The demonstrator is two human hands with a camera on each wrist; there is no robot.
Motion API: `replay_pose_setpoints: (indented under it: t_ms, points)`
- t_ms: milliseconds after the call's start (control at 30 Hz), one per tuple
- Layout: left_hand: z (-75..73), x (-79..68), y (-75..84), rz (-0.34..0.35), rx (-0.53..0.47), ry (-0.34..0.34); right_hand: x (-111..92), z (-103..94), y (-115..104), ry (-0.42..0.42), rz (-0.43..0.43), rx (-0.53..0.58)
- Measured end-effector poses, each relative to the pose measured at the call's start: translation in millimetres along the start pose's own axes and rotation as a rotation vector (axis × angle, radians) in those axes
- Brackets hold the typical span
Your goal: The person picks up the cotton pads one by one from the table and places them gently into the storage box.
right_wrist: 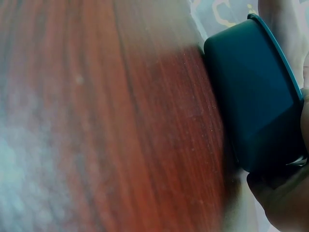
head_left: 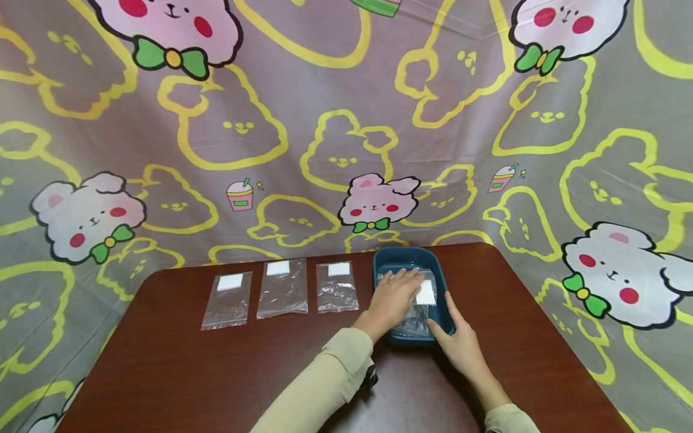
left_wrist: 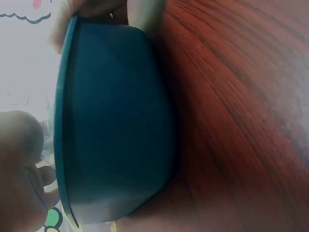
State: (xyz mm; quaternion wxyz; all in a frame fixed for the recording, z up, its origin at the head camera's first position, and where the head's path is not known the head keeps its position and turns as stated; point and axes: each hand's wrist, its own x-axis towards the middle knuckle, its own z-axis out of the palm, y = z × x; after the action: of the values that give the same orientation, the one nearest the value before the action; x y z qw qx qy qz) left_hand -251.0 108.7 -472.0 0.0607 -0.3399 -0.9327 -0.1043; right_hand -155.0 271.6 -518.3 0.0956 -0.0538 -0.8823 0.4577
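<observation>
A dark blue plastic tub [head_left: 385, 254] stands on the table with clear zip-lock bags [head_left: 412, 325] inside it; a white label [head_left: 426, 293] shows on the top one. My left hand [head_left: 394, 300] reaches over the tub's near left side, its fingers extended across the top bag and partly covering it. At the right side, my right hand [head_left: 460, 337] holds the tub, fingers along the outer wall and thumb over the rim near the bags. Both wrist views show the tub's outer wall [left_wrist: 116, 116] close up, with hands at its rim.
Left of the tub, three clear zip-lock bags with white labels lie in a row: a left one [head_left: 227, 304], a middle one [head_left: 283, 294] and a right one [head_left: 337, 291]. The brown wooden table [head_left: 216, 379] backs onto a cartoon-print curtain [head_left: 303, 150].
</observation>
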Motion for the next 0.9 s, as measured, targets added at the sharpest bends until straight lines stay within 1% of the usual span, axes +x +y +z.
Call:
replay_pose_setpoints:
  t_ms: [100, 300, 600, 767, 900]
  points:
    - [-1.1, -0.2, 0.9, -0.005, -0.017, -0.002, 0.1, 0.2, 0.9, 0.002, -0.001, -0.004]
    - [-1.0, -1.4, 1.1, -0.011, -0.014, -0.003, 0.1, 0.4, 2.0, 0.013, -0.011, -0.003]
    - [6.2, 0.6, 2.6, -0.023, 0.044, -0.049, 0.8, 1.2, 3.6, 0.012, -0.026, -0.007]
    - [8.2, 0.5, 1.4, -0.035, 0.045, -0.062, 1.2, 1.8, 4.5, 0.013, -0.030, -0.003]
    - [8.1, -1.8, -1.4, -0.033, 0.040, -0.058, 1.1, 2.6, 5.8, 0.018, -0.030, 0.008]
